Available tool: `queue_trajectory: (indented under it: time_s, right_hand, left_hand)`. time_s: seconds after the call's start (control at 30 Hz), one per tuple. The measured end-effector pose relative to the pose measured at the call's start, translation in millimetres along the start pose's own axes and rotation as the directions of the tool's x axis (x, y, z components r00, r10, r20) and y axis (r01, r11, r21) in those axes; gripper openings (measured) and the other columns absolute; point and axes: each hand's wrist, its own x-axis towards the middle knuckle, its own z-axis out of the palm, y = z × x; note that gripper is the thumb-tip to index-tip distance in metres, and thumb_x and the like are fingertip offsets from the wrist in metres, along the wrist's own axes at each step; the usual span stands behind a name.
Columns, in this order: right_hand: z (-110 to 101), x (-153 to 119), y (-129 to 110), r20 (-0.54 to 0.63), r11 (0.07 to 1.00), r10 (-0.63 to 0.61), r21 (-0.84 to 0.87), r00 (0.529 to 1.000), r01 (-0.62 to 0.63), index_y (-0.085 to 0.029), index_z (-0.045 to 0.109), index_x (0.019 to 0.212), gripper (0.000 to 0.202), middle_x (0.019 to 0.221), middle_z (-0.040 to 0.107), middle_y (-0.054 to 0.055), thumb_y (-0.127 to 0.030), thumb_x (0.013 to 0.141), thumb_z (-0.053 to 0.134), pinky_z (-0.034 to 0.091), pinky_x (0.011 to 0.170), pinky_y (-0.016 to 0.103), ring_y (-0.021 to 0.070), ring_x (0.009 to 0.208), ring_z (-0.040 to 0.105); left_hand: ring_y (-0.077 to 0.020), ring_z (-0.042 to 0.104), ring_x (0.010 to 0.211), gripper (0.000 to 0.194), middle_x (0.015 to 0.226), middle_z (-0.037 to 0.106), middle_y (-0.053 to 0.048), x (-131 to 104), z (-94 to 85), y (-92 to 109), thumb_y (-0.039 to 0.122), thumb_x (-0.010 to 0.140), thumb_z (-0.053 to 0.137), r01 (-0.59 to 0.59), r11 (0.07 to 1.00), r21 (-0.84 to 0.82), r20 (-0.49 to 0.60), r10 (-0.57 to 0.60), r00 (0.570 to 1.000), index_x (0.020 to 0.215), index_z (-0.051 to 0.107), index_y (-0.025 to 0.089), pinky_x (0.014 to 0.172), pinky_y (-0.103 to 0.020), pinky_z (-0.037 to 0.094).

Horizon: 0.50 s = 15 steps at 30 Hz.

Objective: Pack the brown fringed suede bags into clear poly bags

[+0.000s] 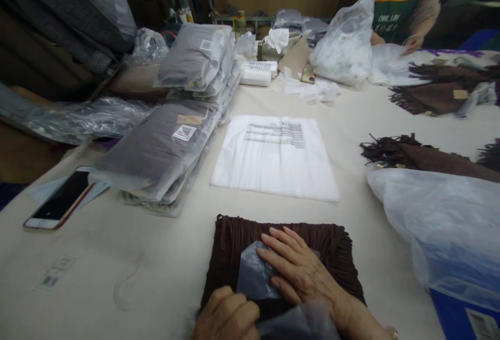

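A dark brown fringed piece point(332, 238), folded into a flat rectangle, lies at the near edge of the table. My right hand point(299, 267) is spread flat over it, fingers stretched out, pressing on a bluish see-through piece of plastic film point(252, 269). At the lower left of the brown piece, my left hand point(226, 314) is closed, knuckles up. Blurred plastic film point(300, 323) runs from beside its fingers across to below my right wrist; the exact grip is hidden.
White printed bags point(273, 158) lie flat ahead. Stacked packed bags point(160, 147) and a phone point(58, 199) are at left. On the right are brown fringed pieces point(441, 160) and a large plastic bag point(441, 220). Across the table stands a person in a green apron point(398, 4).
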Motion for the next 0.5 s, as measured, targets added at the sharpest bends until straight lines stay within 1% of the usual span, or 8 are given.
queue_trajectory:
  time_s: [0.07, 0.1, 0.17, 0.2, 0.27, 0.37, 0.43, 0.5]
  right_hand:
    - [-1, 0, 2, -0.003, 0.999, 0.003, 0.045, 1.0, -0.003, -0.023, 0.038, 0.136, 0.045, 0.141, 0.042, 0.004, -0.032, 0.092, 0.043, 0.03, 0.108, 0.046, 0.019, 0.135, 0.028]
    - [-3, 1, 2, 0.013, 0.996, 0.011, 0.084, 1.0, -0.012, -0.024, 0.036, 0.137, 0.046, 0.141, 0.041, 0.003, -0.032, 0.092, 0.042, 0.029, 0.109, 0.046, 0.0178, 0.135, 0.027]
    - [-10, 1, 3, 0.04, 0.981, 0.032, 0.191, 0.999, -0.039, -0.025, 0.029, 0.14, 0.048, 0.143, 0.038, 0.002, -0.029, 0.093, 0.04, 0.025, 0.11, 0.045, 0.0158, 0.136, 0.024]
    - [-14, 1, 4, 0.051, 0.965, 0.051, 0.254, 0.997, -0.063, -0.027, 0.025, 0.141, 0.049, 0.144, 0.036, 0.002, -0.028, 0.094, 0.039, 0.023, 0.11, 0.045, 0.015, 0.136, 0.022]
    - [-23, -2, 5, 0.078, 0.914, 0.118, 0.38, 0.99, -0.139, -0.029, 0.02, 0.143, 0.05, 0.146, 0.033, 0.001, -0.027, 0.095, 0.036, 0.023, 0.11, 0.044, 0.0149, 0.136, 0.02]
    - [-33, -11, 9, 0.104, 0.807, 0.277, 0.515, 0.955, -0.29, -0.033, 0.022, 0.142, 0.048, 0.146, 0.033, 0.0, -0.029, 0.095, 0.034, 0.029, 0.107, 0.041, 0.0165, 0.134, 0.025]
    - [-41, -20, 9, 0.039, 0.775, 0.379, 0.533, 0.925, -0.34, -0.033, 0.027, 0.141, 0.047, 0.145, 0.035, 0.0, -0.03, 0.095, 0.035, 0.033, 0.105, 0.039, 0.0175, 0.132, 0.03]
    - [-50, -27, 8, -0.064, 0.806, 0.419, 0.486, 0.906, -0.338, -0.033, 0.031, 0.139, 0.046, 0.143, 0.039, 0.0, -0.03, 0.093, 0.038, 0.035, 0.104, 0.037, 0.0176, 0.13, 0.035]
  left_hand:
    - [-0.0138, 0.061, 0.088, 0.027, 0.084, 0.065, -0.003, 0, 4.7, -4, 0.0, 0.084, 0.04, 0.01, 0.999, 0.032, -0.025, -0.009, 1.0, 0.068, 0.055, 0.015, 0.084, -0.03, 0.047]
    - [-0.016, 0.06, 0.094, 0.028, 0.088, 0.066, -0.005, -1, 9.6, -5, 0.0, 0.084, 0.039, 0.003, 0.999, 0.041, -0.057, 0.0, 0.998, 0.066, 0.055, 0.014, 0.087, -0.032, 0.047]
    - [-0.0178, 0.06, 0.098, 0.03, 0.09, 0.066, -0.006, -4, 19.8, -6, 0.0, 0.084, 0.036, -0.009, 0.999, 0.049, -0.123, 0.015, 0.992, 0.064, 0.055, 0.013, 0.09, -0.033, 0.046]
    - [-0.0178, 0.061, 0.098, 0.031, 0.09, 0.067, -0.006, -6, 23.5, -6, 0.0, 0.084, 0.037, -0.008, 0.998, 0.055, -0.128, 0.015, 0.992, 0.064, 0.055, 0.013, 0.09, -0.032, 0.046]
    - [-0.0164, 0.062, 0.096, 0.029, 0.089, 0.068, -0.004, -6, 25.9, -6, 0.0, 0.084, 0.038, 0.002, 0.997, 0.073, -0.085, 0.004, 0.996, 0.066, 0.056, 0.014, 0.09, -0.032, 0.046]
    - [-0.0126, 0.064, 0.09, 0.029, 0.084, 0.069, -0.001, -5, 20.6, -7, -0.002, 0.084, 0.038, 0.028, 0.996, 0.084, -0.031, -0.025, 0.999, 0.073, 0.06, 0.014, 0.092, -0.028, 0.045]
    - [-0.0098, 0.064, 0.087, 0.031, 0.081, 0.069, 0.001, -5, 15.6, -9, -0.003, 0.084, 0.036, 0.057, 0.996, 0.069, -0.02, -0.056, 0.998, 0.078, 0.061, 0.014, 0.092, -0.025, 0.045]
    - [-0.0089, 0.064, 0.087, 0.032, 0.082, 0.069, 0.002, -7, 12.2, -11, -0.003, 0.084, 0.036, 0.072, 0.997, 0.04, 0.012, -0.072, 0.997, 0.078, 0.061, 0.016, 0.092, -0.024, 0.045]
